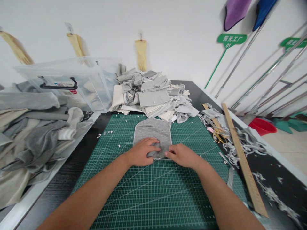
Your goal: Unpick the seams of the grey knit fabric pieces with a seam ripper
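Note:
A grey fabric piece (153, 131) with pale edges lies flat on the green cutting mat (144, 198). My left hand (143, 151) rests on its near left part, fingers spread and pressing on the cloth. At the near right corner is my right hand (181, 154), its fingers curled and the thumb on the fabric's edge; it seems to pinch that edge. The undersides of the right fingers are hidden. Beyond the fabric, a heap of grey and cream cloth pieces (154, 95) reaches the mat's far edge.
On the right lie a wooden ruler (242, 156), gold-handled scissors (217, 136) and fabric scraps (251, 142). A clear plastic box (93, 86) and a pile of grey cloth (35, 137) stand left. Yellow gloves (141, 54) hang on the wall. A red bucket (262, 126) sits beyond the table.

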Demonstrator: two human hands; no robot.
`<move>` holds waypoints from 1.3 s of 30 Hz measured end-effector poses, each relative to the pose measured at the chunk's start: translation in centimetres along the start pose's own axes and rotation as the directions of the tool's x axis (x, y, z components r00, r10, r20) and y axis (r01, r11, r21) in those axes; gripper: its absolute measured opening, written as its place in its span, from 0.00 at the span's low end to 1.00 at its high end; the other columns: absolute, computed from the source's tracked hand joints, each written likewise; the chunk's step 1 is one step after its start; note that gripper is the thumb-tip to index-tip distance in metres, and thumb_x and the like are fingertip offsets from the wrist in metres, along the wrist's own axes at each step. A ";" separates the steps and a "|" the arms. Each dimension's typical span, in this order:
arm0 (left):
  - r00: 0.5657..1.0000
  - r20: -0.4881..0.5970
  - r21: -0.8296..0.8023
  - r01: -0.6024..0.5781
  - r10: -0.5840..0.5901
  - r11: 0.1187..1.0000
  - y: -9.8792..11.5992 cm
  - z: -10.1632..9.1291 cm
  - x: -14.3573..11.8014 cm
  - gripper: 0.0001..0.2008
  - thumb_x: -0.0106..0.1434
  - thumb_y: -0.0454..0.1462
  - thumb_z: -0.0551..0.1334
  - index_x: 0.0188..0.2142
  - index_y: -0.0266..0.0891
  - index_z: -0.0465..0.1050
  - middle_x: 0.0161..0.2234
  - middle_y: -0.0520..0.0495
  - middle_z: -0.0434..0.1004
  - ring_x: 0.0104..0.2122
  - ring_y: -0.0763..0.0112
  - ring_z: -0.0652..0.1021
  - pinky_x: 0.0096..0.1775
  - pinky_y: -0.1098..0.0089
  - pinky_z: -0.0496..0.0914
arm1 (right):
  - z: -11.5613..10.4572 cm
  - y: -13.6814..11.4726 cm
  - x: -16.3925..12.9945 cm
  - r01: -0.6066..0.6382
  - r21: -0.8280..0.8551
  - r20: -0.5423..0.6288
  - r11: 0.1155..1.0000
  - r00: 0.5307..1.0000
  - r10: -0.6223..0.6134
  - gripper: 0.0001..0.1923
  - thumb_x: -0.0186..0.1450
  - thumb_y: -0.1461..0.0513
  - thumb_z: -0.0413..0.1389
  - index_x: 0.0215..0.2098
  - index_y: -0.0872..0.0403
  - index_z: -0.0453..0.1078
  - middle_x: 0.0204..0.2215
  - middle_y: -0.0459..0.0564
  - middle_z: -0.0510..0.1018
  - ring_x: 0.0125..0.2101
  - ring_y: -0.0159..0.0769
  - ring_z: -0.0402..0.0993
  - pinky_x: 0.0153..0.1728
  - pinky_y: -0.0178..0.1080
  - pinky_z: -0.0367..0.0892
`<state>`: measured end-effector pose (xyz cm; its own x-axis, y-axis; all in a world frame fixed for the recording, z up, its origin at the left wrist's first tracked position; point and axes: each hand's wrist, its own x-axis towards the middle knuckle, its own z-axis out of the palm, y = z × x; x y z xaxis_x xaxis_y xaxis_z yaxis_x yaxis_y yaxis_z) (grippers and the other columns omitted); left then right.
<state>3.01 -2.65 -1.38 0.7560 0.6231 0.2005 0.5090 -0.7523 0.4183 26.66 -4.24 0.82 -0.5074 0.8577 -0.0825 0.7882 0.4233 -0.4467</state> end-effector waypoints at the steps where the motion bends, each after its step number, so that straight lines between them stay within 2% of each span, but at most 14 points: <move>1: 1.000 0.000 0.001 -0.001 0.001 1.000 0.0 0.0 0.0 0.27 0.49 0.33 0.60 0.51 0.46 0.70 0.59 0.48 0.59 0.57 0.59 0.63 0.59 0.58 0.56 | 0.0 0.0 0.0 0.003 0.000 0.001 1.000 1.000 -0.003 0.18 0.65 0.52 0.48 0.24 0.53 0.70 0.21 0.45 0.75 0.22 0.31 0.67 0.24 0.33 0.52; 7: 0.999 0.027 0.022 -0.018 0.017 1.000 0.2 -0.3 0.0 0.29 0.50 0.31 0.60 0.53 0.50 0.68 0.60 0.51 0.57 0.58 0.58 0.61 0.59 0.56 0.55 | -0.1 0.0 0.0 -0.007 0.008 0.012 1.000 1.000 0.006 0.18 0.65 0.52 0.48 0.24 0.53 0.70 0.21 0.45 0.74 0.22 0.31 0.66 0.23 0.33 0.52; 15: 0.996 0.038 0.032 -0.077 0.076 0.997 0.1 -0.3 0.0 0.24 0.52 0.29 0.60 0.47 0.52 0.74 0.60 0.54 0.58 0.59 0.61 0.60 0.61 0.56 0.52 | -0.1 0.1 0.0 0.002 0.010 0.011 1.000 1.000 -0.002 0.19 0.65 0.53 0.48 0.24 0.54 0.70 0.20 0.46 0.74 0.22 0.30 0.65 0.23 0.32 0.51; 32: 0.995 -0.005 0.005 -0.098 0.098 0.995 -0.5 0.3 -0.1 0.23 0.51 0.29 0.62 0.46 0.51 0.75 0.58 0.51 0.62 0.58 0.60 0.62 0.60 0.57 0.52 | 0.0 0.9 0.1 -0.007 0.031 0.018 0.999 1.000 0.007 0.20 0.64 0.51 0.48 0.22 0.55 0.67 0.19 0.45 0.72 0.21 0.29 0.63 0.23 0.32 0.50; 39: 0.995 -0.024 -0.005 -0.101 0.100 0.995 -0.4 0.2 -0.1 0.17 0.55 0.34 0.64 0.45 0.50 0.75 0.57 0.50 0.64 0.57 0.59 0.63 0.60 0.56 0.53 | 0.0 0.8 0.1 -0.002 0.033 0.009 0.999 1.000 0.002 0.20 0.64 0.51 0.49 0.22 0.54 0.67 0.19 0.45 0.72 0.21 0.29 0.63 0.22 0.32 0.50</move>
<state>2.81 -2.41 -1.73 0.7932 0.5493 0.2627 0.4286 -0.8101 0.4001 27.26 -3.79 0.43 -0.5087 0.8561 -0.0913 0.7774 0.4112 -0.4759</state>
